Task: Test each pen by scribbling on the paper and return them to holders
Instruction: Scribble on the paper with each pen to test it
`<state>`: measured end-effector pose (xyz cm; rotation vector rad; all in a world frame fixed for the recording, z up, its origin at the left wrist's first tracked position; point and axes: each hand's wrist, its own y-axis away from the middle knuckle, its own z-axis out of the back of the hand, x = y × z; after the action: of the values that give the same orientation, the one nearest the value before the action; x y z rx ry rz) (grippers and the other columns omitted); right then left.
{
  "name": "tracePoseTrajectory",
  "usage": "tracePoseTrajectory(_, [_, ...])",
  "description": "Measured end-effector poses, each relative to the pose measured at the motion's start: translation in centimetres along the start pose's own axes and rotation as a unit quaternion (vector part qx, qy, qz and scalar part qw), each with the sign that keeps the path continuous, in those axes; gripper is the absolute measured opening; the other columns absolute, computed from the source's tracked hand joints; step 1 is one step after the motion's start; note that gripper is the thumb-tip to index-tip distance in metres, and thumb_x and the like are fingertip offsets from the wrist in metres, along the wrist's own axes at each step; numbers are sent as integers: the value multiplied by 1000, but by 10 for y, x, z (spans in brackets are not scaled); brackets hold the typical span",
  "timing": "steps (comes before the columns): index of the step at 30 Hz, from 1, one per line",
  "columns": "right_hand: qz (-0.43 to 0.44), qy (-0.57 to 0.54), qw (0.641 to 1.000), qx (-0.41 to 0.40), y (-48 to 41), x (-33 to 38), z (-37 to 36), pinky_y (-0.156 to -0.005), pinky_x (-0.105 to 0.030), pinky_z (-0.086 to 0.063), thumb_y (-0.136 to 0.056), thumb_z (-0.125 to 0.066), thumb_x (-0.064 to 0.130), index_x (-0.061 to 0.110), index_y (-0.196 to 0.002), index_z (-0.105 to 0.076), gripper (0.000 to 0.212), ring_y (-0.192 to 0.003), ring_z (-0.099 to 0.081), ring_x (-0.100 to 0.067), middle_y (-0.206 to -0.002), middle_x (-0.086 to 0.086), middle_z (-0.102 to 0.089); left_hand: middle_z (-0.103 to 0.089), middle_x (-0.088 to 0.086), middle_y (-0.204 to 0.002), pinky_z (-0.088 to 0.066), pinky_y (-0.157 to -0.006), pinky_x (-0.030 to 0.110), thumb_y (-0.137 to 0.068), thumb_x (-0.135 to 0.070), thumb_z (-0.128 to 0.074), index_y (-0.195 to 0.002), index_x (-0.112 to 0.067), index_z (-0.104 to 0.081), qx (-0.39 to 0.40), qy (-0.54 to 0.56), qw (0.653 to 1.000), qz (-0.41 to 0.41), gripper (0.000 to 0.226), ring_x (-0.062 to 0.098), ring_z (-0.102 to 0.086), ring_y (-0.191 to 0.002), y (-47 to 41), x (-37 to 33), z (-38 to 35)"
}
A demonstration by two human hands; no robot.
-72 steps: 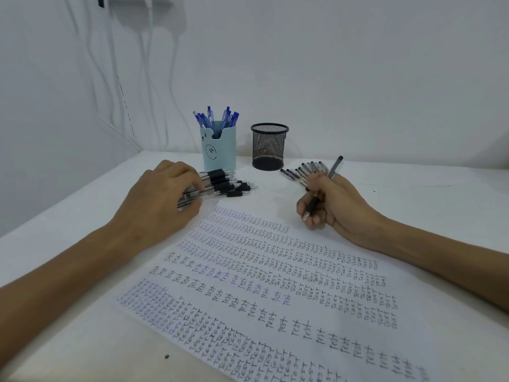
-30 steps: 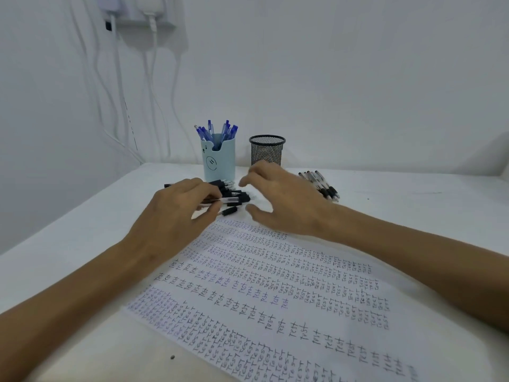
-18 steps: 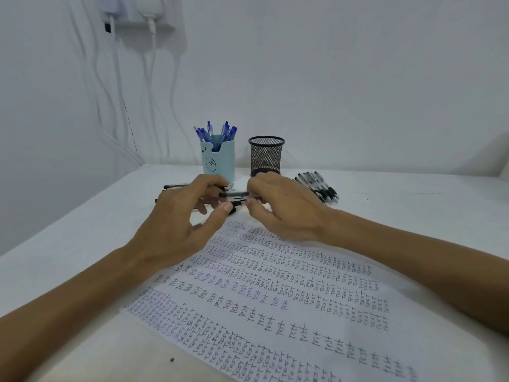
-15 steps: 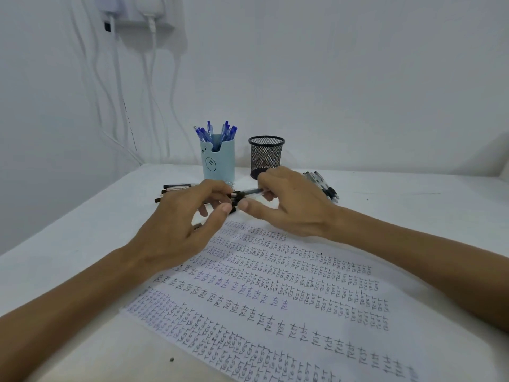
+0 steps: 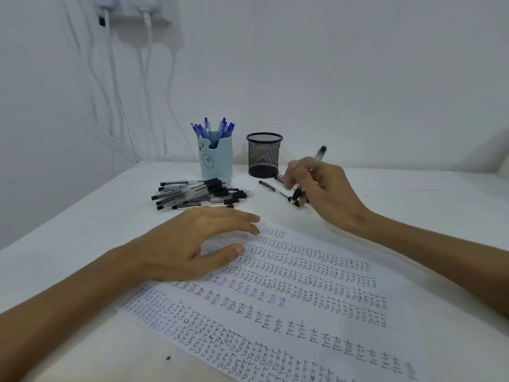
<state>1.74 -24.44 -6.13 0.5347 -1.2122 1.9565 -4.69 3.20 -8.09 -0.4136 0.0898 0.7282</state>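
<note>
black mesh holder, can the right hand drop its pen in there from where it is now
Probably yes. The right hand grips the pen just to the right of the black mesh holder, whose top is open. Only a few loose pens lie flat between them, below a lifted path.

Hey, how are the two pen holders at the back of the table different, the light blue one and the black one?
The light blue holder has solid walls with a small face on the front; the black holder is see-through wire mesh. The light blue holder holds blue pens, while no pens stick out of the black holder. Both stand upright, side by side.
</note>
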Motion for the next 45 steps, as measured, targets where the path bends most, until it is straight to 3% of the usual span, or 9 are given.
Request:
tracePoseTrajectory(2, [-36,6,999,-21,2,0,3,-65,-18,-47,-107,-42,45,15,-89,-76,49,-67,-63,1,-77,16,-69,-48,-29,-150,-46,-111,42,-99,-69,-42,-143,-44,-53,11,10,1000,18,52,-4,-46,-139,1,-2,0])
tracePoseTrajectory(5, [-116,-72,991,13,9,4,6,-51,-25,-46,-105,-38,54,8,-95,-76,61,-58,-66,-19,-67,-4,-70,-47,-31,-150,-45,-112,40,-96,-76,-40,-143,-46,-53,24,4,1000,20,57,-6,-44,-139,1,-3,-1])
tracePoseTrajectory(7, [-163,-145,974,56,13,7,6,-51,-29,-51,-104,-42,53,0,-101,-72,62,-65,-72,-33,-80,-16,-76,-46,-32,-150,-44,-113,38,-95,-77,-41,-143,-47,-52,35,2,999,23,58,-7,-43,-139,2,-3,-1])
tracePoseTrajectory(9, [-186,-175,962,99,18,8,4,-51,-28,-53,-101,-56,44,-1,-100,-71,47,-71,-73,-33,-88,-17,-76,-46,-32,-150,-43,-114,37,-95,-76,-43,-143,-47,-52,45,6,999,26,57,-8,-42,-140,2,-3,0])
tracePoseTrajectory(11, [-171,-165,963,127,22,6,1,-45,-27,-46,-96,-70,24,3,-93,-70,21,-60,-65,-26,-79,-14,-71,-46,-32,-151,-42,-115,37,-94,-76,-44,-143,-48,-52,51,9,998,27,57,-8,-41,-140,2,-4,0])
tracePoseTrajectory(13, [-157,-137,967,146,25,5,0,-42,-25,-38,-96,-69,13,0,-92,-67,13,-50,-55,-20,-69,-14,-65,-45,-31,-151,-42,-115,36,-93,-78,-43,-144,-47,-52,54,11,998,30,60,-8,-40,-141,2,-5,0])
tracePoseTrajectory(20, [-136,-74,971,184,23,5,0,-53,-23,-45,-95,-60,5,-2,-91,-66,10,-54,-53,-17,-70,-13,-69,-43,-33,-152,-40,-117,34,-94,-75,-44,-144,-48,-52,64,0,998,20,58,-10,-37,-142,2,-4,1])
tracePoseTrajectory(28, [-85,-41,982,165,28,2,-2,-56,-23,-44,-88,-67,2,2,-75,-68,13,-54,-51,-20,-58,-16,-63,-32,-35,-158,-33,-121,35,-100,-67,-45,-146,-51,-48,85,-8,996,-17,49,-8,-28,-148,0,-1,2])
tracePoseTrajectory(45, [-82,-39,979,183,27,5,-3,-53,-19,-42,-89,-66,-3,-1,-74,-67,15,-47,-49,-8,-53,1,-61,-34,-33,-158,-36,-120,41,-100,-66,-47,-146,-49,-49,82,-4,996,-23,49,-6,-31,-148,1,-1,0])
